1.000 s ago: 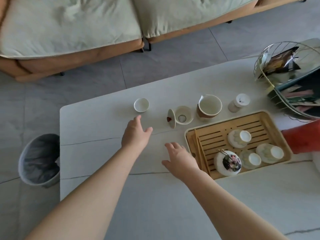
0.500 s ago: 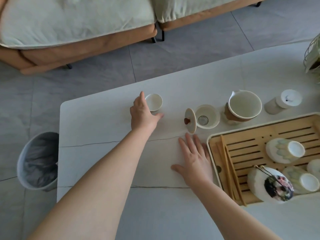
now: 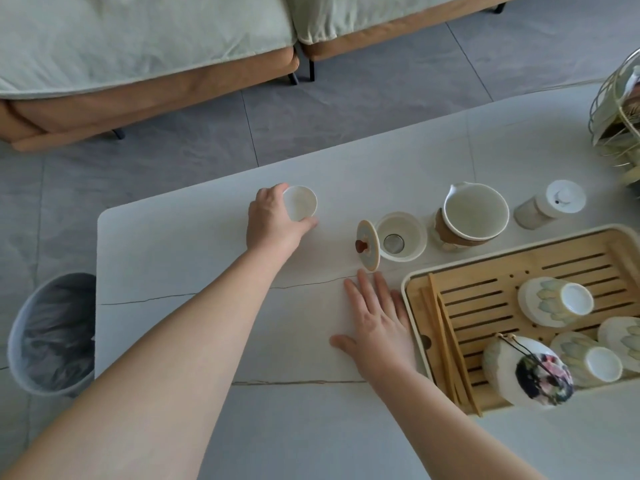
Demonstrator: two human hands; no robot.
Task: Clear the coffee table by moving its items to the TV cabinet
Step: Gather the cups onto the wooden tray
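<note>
My left hand (image 3: pixel 273 221) is closed around a small white teacup (image 3: pixel 300 203) near the far left of the white coffee table (image 3: pixel 180 258). My right hand (image 3: pixel 375 323) lies flat and open on the tabletop, its fingers beside the bamboo tea tray (image 3: pixel 498 271). Behind the tray stand a strainer bowl (image 3: pixel 401 235) with its lid (image 3: pixel 367 244) leaning against it, a white pitcher (image 3: pixel 472 218) and a small lidded jar (image 3: pixel 550 204). On the tray lie several overturned painted cups (image 3: pixel 554 299), a painted pot (image 3: pixel 526 372) and bamboo tongs (image 3: pixel 446 334).
A grey waste bin (image 3: pixel 52 334) stands on the floor left of the table. A sofa (image 3: pixel 145 53) with pale green cushions runs along the far side. A wire basket (image 3: pixel 616 109) sits at the table's right end. The TV cabinet is out of view.
My left hand reached forward from the table's middle and closed around the small teacup. My right hand moved up beside the tray and settled flat. The view shifted closer.
</note>
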